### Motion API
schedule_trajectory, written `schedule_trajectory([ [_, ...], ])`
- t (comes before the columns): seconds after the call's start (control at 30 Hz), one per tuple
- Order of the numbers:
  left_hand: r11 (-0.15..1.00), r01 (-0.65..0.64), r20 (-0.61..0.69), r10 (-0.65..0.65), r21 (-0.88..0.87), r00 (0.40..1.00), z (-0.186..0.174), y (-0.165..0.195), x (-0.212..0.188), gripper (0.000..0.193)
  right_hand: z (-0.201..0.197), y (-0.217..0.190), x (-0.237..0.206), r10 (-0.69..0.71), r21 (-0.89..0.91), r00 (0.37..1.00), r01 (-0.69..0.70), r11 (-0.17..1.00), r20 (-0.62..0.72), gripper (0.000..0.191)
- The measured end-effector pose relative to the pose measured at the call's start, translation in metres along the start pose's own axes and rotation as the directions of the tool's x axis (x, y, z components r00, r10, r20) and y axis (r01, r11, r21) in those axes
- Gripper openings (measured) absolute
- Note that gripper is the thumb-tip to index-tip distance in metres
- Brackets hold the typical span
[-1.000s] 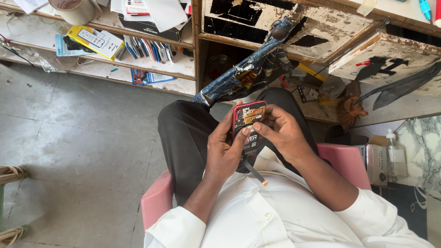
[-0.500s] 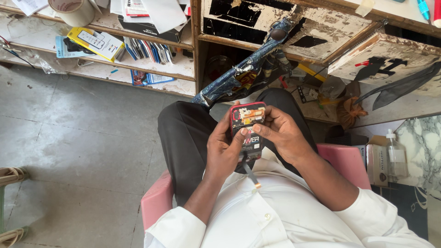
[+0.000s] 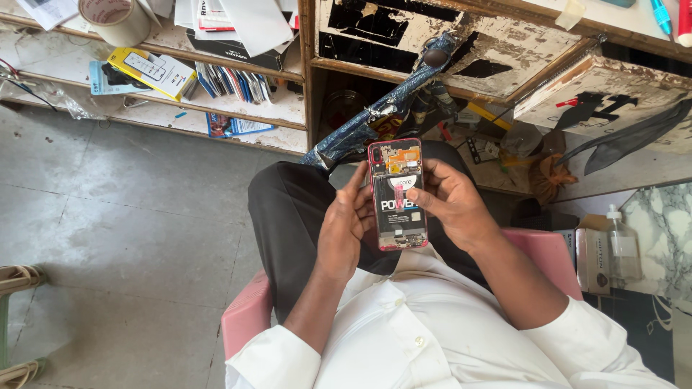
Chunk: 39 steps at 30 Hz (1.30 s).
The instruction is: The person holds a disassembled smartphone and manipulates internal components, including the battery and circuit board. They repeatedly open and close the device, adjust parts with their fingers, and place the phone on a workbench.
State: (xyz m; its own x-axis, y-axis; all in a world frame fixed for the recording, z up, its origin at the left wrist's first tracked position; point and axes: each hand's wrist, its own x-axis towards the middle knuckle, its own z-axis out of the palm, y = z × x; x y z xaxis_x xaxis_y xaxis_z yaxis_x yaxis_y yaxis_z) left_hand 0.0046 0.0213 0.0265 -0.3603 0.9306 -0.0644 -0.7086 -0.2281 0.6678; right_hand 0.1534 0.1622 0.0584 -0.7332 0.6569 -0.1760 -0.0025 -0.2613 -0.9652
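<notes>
Where fingers overlap, the opened phone (image 3: 396, 194) edges vanish.

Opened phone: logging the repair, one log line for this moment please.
left hand: holds opened phone | right hand: holds it, thumb on battery

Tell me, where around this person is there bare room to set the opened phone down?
The grey floor left of the pink chair, below the shelves, lies bare. The shelves hold boxes, papers and a tape roll. Both hands, left hand and right hand, grip the phone.
</notes>
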Motion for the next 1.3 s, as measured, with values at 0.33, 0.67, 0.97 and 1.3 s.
schedule_trajectory([
  [0.33,0.967,-0.051,-0.128,0.085,0.248,0.988,0.003,-0.007,0.005,0.056,0.004,-0.002,-0.007,0.016,-0.045,0.997,-0.012,0.999,0.078,0.048],
  [0.67,0.966,0.008,-0.216,0.05,0.259,0.975,0.001,-0.002,0.003,0.034,0.005,0.005,-0.008,-0.035,-0.155,0.991,0.054,0.986,0.127,0.045],
  [0.97,0.976,0.002,-0.217,0.047,0.218,0.975,-0.003,-0.005,0.003,0.028,0.008,0.005,-0.011,-0.071,-0.2,0.988,0.098,0.975,0.136,0.043],
  [1.3,0.971,-0.039,-0.164,0.079,0.237,0.983,-0.01,-0.006,0.002,0.023,0.007,0.007,-0.013,-0.06,-0.194,0.987,0.089,0.977,0.15,0.038],
])
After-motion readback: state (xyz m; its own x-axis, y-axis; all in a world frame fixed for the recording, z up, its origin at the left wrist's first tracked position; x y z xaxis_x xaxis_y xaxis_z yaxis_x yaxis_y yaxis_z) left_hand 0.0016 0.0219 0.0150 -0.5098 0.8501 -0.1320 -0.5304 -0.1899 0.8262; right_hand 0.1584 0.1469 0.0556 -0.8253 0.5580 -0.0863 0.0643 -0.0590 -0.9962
